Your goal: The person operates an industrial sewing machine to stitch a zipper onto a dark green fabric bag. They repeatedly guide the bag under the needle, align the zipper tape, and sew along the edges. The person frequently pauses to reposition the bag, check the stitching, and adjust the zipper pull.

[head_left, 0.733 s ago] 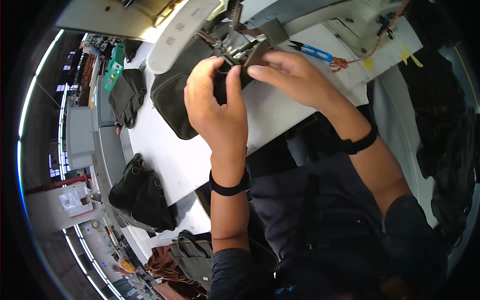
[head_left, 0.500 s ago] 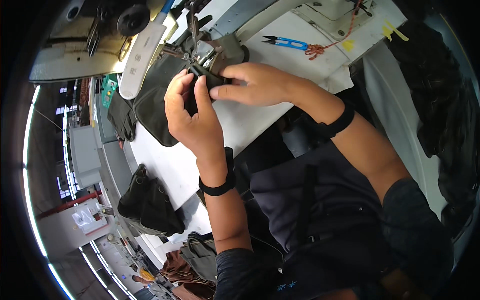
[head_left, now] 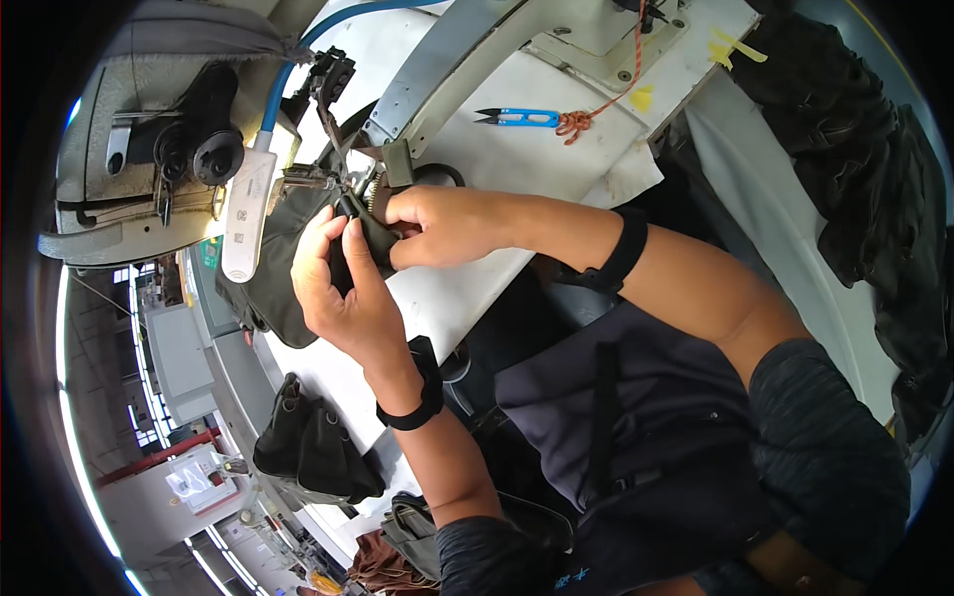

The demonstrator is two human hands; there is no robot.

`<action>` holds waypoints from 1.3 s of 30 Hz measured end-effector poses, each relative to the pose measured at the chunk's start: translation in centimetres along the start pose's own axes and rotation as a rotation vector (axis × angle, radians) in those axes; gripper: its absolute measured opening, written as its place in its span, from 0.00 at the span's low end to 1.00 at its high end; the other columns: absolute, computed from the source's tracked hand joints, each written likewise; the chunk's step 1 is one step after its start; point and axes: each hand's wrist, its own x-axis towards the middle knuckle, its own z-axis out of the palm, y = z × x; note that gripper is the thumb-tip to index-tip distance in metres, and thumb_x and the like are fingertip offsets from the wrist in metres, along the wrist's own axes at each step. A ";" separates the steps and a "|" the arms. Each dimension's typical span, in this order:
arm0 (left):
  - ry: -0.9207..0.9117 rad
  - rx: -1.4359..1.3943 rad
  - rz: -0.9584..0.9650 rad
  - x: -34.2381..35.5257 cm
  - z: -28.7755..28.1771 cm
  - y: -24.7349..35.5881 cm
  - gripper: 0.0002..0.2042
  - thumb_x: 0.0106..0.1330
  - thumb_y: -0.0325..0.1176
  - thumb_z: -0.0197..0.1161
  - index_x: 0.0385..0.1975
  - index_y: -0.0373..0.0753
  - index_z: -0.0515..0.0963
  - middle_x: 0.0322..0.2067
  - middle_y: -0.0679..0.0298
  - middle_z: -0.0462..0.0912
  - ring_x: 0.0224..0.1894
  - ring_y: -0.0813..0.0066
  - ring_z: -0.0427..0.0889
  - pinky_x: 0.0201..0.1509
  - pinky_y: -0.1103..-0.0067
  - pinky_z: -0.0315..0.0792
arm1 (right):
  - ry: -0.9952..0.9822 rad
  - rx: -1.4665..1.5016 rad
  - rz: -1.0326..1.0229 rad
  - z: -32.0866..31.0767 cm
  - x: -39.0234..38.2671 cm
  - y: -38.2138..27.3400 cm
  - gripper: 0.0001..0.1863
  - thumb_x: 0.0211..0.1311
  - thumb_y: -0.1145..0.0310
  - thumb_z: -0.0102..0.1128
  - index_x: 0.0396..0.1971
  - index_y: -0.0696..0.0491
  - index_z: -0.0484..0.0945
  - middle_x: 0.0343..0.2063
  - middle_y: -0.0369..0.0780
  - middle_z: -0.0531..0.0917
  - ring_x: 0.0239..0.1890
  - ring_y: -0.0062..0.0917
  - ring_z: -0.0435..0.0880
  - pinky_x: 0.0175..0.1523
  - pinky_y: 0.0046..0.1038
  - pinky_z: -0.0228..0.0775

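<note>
A dark olive fabric bag piece [head_left: 288, 313] lies under the working end of a sewing machine [head_left: 84, 194], on a white tabletop. My left hand [head_left: 348, 298] is closed on it, pinching a black edge between thumb and fingertips close to the presser foot. From the other side, my right hand [head_left: 452, 226] grips a folded part of the same piece, its fingertips partly hidden by the fabric. A small olive flap [head_left: 397, 164] stands up beside the metal foot. The needle point itself cannot be made out.
Blue thread snips [head_left: 529, 117] lie beyond my right hand, with an orange cord [head_left: 608, 104] beside them. A white lamp [head_left: 246, 223] hangs near the machine head. Another dark bag [head_left: 318, 452] sits at the lower left; dark fabric [head_left: 845, 189] is heaped at the right.
The view has shifted, so machine, snips and hands sit lower and further left in the picture. Both hands keep their hold on the bag piece near the presser foot.
</note>
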 end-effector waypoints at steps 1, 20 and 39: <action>0.009 -0.023 -0.007 0.1 0.1 0.0 0.07 0.71 0.23 0.69 0.46 0.33 0.84 0.50 0.57 0.89 0.47 0.73 0.87 0.51 0.77 0.82 | -0.009 -0.063 -0.018 -0.3 0.1 0.1 0.06 0.62 0.71 0.63 0.34 0.57 0.77 0.24 0.29 0.75 0.28 0.14 0.71 0.34 0.26 0.65; 0.054 -0.191 -0.210 -0.5 1.2 0.5 0.07 0.65 0.21 0.73 0.40 0.32 0.82 0.46 0.52 0.89 0.47 0.62 0.89 0.54 0.72 0.80 | 0.174 0.258 -0.241 0.8 -1.3 1.7 0.18 0.65 0.78 0.61 0.55 0.58 0.81 0.47 0.34 0.84 0.52 0.18 0.80 0.60 0.28 0.73; -0.033 -0.574 -0.549 0.6 -0.4 1.8 0.06 0.70 0.24 0.71 0.41 0.29 0.82 0.52 0.50 0.86 0.48 0.73 0.87 0.55 0.78 0.82 | 0.529 0.342 -0.055 3.2 -2.8 -2.2 0.10 0.74 0.67 0.67 0.42 0.58 0.89 0.32 0.25 0.81 0.36 0.06 0.71 0.40 0.16 0.63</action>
